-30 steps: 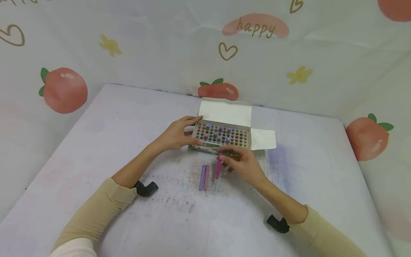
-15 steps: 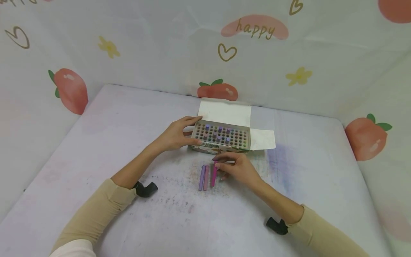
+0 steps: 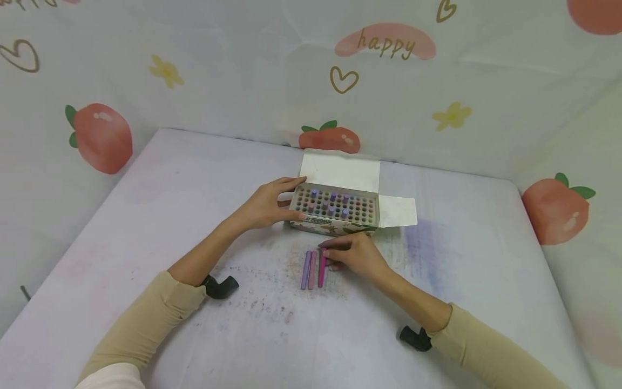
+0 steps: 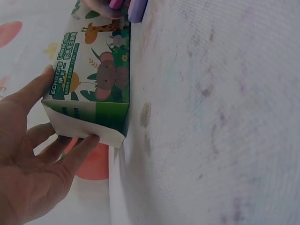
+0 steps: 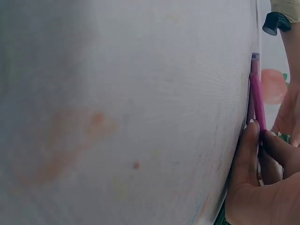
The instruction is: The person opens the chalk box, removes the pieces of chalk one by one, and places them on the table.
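My left hand (image 3: 269, 205) holds the left end of an open chalk box (image 3: 335, 226), thumb at the front corner and fingers at the back. In the left wrist view its fingertips meet the white end flap (image 4: 84, 129). Several purple and pinkish chalks stand in the box's holed insert. In front of the box my right hand (image 3: 357, 255) pinches a magenta chalk (image 3: 322, 273) by its far end, close over the table. Just left of it lie a purple chalk (image 3: 305, 270) and a pink chalk (image 3: 312, 270), side by side and parallel.
The box's white lid (image 3: 340, 170) is folded back, and a side flap (image 3: 397, 210) sticks out to the right. Chalk smears mark the white table (image 3: 233, 335). A printed cloth wall (image 3: 243, 81) rises behind. Black wrist fittings (image 3: 221, 287) sit at both sleeves.
My right hand has brought the magenta chalk toward me and slightly left, down beside the two lying chalks. The left hand and the box have stayed in place.
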Motion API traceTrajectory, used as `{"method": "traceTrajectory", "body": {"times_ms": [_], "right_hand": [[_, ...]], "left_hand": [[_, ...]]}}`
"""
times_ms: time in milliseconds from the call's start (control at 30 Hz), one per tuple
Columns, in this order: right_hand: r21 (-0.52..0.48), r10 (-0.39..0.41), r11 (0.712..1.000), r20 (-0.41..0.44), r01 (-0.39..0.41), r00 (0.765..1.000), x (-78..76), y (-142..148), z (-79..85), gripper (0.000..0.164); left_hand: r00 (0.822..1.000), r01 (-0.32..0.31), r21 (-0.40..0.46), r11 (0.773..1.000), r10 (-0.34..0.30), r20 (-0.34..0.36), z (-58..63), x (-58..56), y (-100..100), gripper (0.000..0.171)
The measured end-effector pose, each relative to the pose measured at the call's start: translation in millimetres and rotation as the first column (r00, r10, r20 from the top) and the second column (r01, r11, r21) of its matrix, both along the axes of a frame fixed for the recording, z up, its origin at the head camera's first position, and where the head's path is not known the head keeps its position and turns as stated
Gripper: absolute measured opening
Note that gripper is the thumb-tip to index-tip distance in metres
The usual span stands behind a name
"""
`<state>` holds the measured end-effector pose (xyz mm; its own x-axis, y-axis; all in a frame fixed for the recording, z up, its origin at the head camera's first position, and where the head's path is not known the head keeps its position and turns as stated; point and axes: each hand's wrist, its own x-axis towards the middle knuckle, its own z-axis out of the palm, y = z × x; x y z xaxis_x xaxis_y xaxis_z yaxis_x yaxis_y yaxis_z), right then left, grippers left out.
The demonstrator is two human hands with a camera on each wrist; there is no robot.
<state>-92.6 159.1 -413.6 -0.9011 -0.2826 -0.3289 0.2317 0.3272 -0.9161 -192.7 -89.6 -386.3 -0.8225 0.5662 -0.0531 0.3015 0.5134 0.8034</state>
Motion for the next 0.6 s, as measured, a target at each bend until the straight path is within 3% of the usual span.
{"method": "traceTrajectory", "body": {"times_ms": [600], "right_hand": [[-0.012, -0.011, 1.0, -0.005, 0.011, 1.0, 3.8, -4, -11.0, 0.02]], "left_hand": [[0.999, 0.007, -0.008, 1.0, -0.007, -0.035, -6.8, 0.7, 1, 0.088]]}}
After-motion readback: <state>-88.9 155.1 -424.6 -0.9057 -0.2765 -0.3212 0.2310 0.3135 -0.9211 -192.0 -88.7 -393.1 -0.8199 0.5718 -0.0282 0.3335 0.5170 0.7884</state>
